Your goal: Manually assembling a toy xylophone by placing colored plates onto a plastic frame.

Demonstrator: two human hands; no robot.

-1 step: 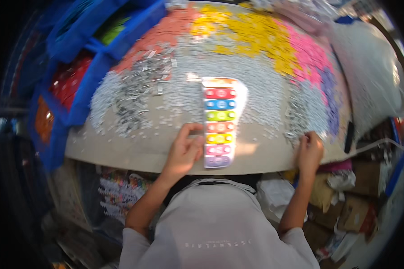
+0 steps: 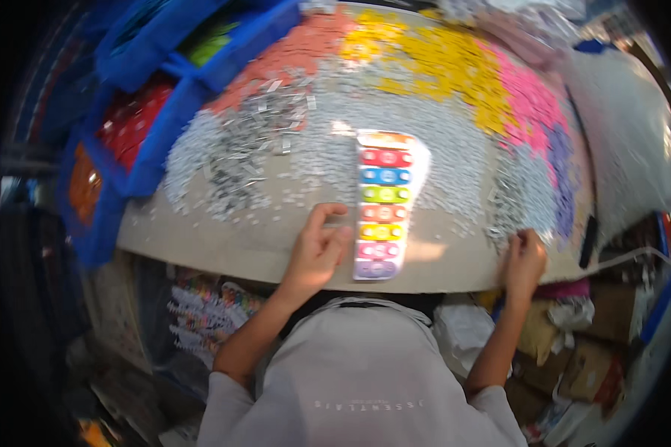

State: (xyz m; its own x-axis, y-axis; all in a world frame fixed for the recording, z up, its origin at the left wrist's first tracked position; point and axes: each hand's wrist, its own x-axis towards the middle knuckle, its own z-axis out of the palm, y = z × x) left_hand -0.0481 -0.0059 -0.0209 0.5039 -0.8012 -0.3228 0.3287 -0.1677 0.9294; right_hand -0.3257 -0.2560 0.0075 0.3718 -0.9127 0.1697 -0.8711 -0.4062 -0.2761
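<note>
A toy xylophone (image 2: 385, 195) lies on the table with its coloured bars in a column on a white, tapering body. Just left of its lower half is my left hand (image 2: 314, 253), index finger and thumb apart, with a small gap to the toy and nothing visible in it. My right hand (image 2: 525, 262) is at the near edge of the right-hand heap of small silvery pieces (image 2: 508, 205). Its fingers are pressed together in a pinch; whatever they hold is too small and blurred to name.
Heaps of pale grey pieces (image 2: 447, 164), salmon, yellow (image 2: 455, 63), pink (image 2: 529, 97) and purple pieces curve around the table (image 2: 291, 257). Blue bins (image 2: 153, 145) with red, orange and green pieces stand left. A large translucent bag (image 2: 622, 127) and a black stick-like object (image 2: 588, 242) are right.
The whole view has shifted, so the table and toy appear farther right. A slightly wider gap shows between my left fingertips and the xylophone. My right hand stays pinched by the silvery pieces.
</note>
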